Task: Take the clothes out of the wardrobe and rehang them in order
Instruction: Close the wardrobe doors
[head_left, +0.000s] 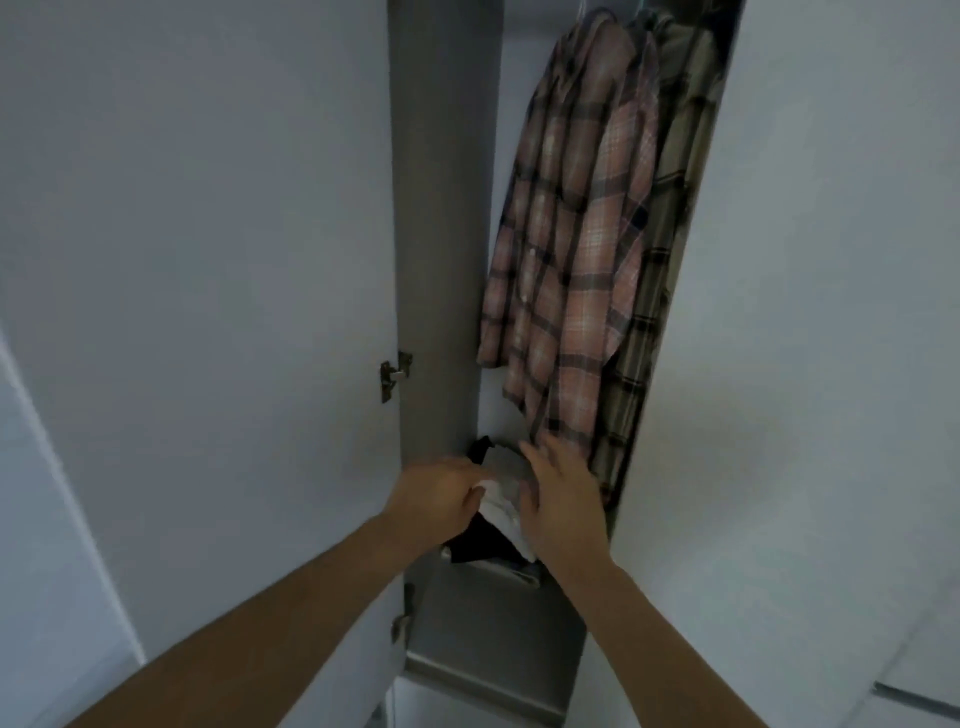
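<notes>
- While a pink checked shirt (566, 249) hangs above, the left hand (436, 501) grips a white cloth (501, 512) in the folded pile (493, 540).
- The right hand (563, 501) lies flat, fingers straight, on the pile.

Off-task items: only room surfaces at the frame edges.
Lower left: plain pale wall strip (47, 519), running diagonally from the left edge to the bottom, with a brighter line along its right border. Lower right corner: pale flat panel (924, 649) with a short dark slot (917, 695) slanting down toward the right edge. Both blurred, material unclear.
</notes>
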